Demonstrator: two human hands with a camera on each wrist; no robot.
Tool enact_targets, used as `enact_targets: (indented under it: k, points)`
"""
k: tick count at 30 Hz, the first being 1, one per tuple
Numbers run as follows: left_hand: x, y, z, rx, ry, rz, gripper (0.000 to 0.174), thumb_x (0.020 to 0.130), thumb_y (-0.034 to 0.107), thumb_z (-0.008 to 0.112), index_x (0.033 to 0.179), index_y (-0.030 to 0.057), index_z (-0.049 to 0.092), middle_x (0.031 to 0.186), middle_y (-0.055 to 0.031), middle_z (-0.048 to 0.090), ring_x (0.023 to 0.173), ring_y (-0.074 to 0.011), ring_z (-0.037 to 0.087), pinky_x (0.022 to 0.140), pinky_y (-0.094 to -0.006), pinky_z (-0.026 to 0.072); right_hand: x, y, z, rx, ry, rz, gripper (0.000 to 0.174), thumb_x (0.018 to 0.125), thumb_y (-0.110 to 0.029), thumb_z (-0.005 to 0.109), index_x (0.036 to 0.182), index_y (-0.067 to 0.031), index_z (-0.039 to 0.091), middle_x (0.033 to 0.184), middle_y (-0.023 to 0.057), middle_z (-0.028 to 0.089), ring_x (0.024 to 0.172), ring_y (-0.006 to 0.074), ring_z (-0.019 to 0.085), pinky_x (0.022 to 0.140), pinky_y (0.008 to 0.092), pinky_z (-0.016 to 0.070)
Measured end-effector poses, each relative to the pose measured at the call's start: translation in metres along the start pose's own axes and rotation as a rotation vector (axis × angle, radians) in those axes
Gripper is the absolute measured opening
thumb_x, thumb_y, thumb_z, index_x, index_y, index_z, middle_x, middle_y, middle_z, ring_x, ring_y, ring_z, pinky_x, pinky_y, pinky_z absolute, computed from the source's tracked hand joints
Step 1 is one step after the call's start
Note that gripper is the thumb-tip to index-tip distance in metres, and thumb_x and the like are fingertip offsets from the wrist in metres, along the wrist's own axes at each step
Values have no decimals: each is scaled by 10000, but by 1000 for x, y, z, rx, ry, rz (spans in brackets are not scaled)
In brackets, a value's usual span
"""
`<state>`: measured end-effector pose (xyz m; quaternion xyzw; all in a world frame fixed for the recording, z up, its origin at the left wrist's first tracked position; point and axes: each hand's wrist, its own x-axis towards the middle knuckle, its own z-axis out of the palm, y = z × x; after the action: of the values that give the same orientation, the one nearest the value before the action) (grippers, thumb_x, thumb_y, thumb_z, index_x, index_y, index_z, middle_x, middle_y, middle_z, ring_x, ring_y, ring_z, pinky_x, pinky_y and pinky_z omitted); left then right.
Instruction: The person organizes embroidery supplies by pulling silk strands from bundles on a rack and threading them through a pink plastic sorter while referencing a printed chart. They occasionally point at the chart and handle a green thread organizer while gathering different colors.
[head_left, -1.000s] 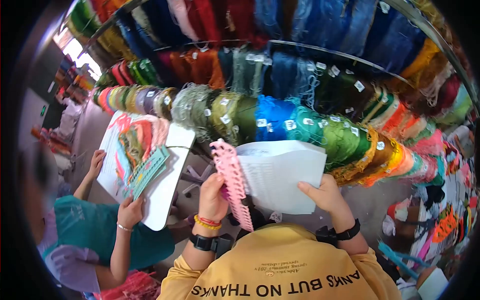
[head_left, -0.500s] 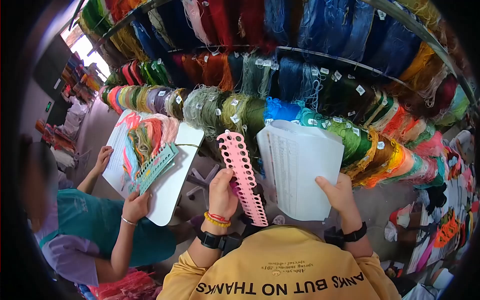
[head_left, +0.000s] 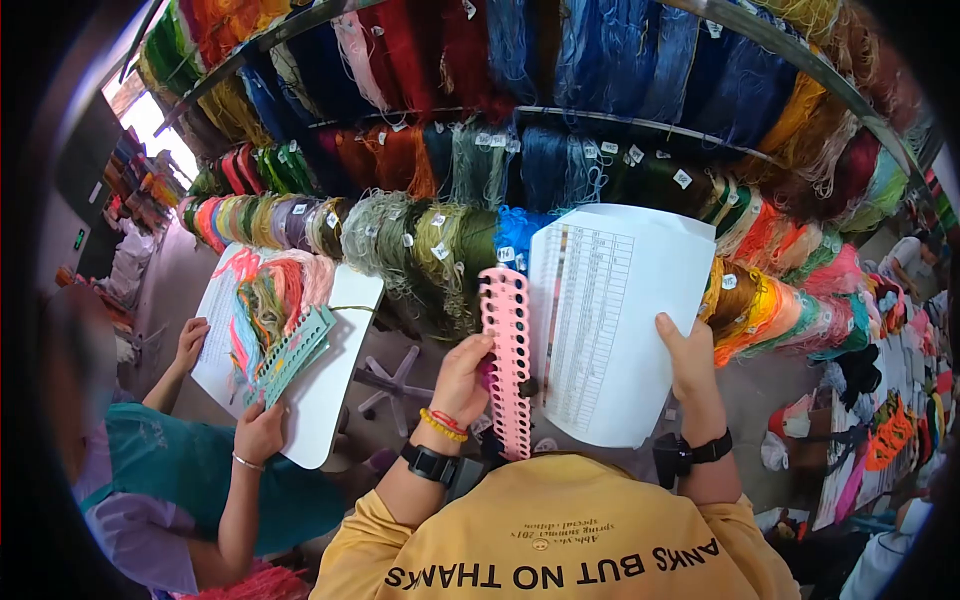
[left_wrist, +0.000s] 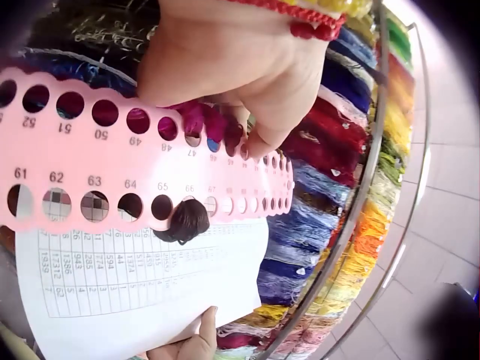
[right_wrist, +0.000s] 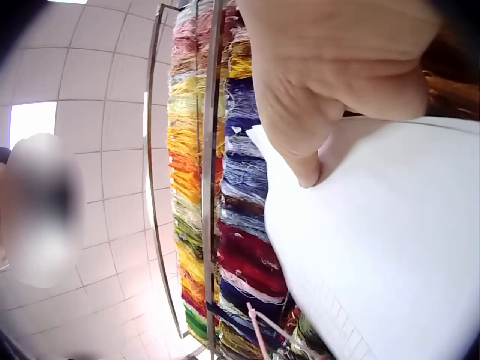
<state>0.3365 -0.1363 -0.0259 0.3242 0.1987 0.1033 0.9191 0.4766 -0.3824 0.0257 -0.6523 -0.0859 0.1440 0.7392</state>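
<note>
My left hand [head_left: 463, 382] grips the edge of a pink strip [head_left: 507, 350] punched with rows of holes and held upright. In the left wrist view, numbers run beside the holes of the pink strip [left_wrist: 142, 161], and a dark thread tuft [left_wrist: 189, 220] is looped near 65 and 66. Magenta thread [left_wrist: 201, 121] shows by the left hand's fingers. My right hand [head_left: 690, 362] pinches the right edge of white sheets [head_left: 625, 330] with a printed table, thumb on the front. The sheets stand just right of the strip; in the right wrist view their surface [right_wrist: 390, 217] is mostly blank.
Racks of coloured thread hanks [head_left: 400, 235] with small labels fill the space ahead. At left another person in a teal apron [head_left: 190, 450] holds a white board [head_left: 322, 400] carrying threads and green punched cards [head_left: 293, 355]. A wheeled chair base [head_left: 395, 378] stands on the floor behind.
The pink strip has turned to face the camera and stands more upright, closer to the sheets. The sheets have risen slightly, their printed table showing more plainly. Both hands keep their holds.
</note>
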Motion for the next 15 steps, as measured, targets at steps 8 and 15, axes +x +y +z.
enact_targets:
  k: [8, 15]
  points:
    - [26, -24, 13, 54, -5, -91, 146, 888, 131, 505, 918, 20, 594, 887, -49, 633, 791, -142, 613, 729, -291, 501, 9, 13, -3, 58, 91, 65, 300, 864, -124, 576, 1093, 67, 539, 1004, 98, 601, 859, 146, 567, 765, 282, 456]
    - [34, -33, 18, 157, -93, -139, 108, 878, 110, 516, 868, 32, 590, 852, -38, 618, 762, -129, 578, 719, -271, 473, 13, 22, -18, 27, 145, 94, 339, 863, -144, 585, 1113, 75, 514, 1029, 108, 585, 897, 161, 561, 785, 292, 453]
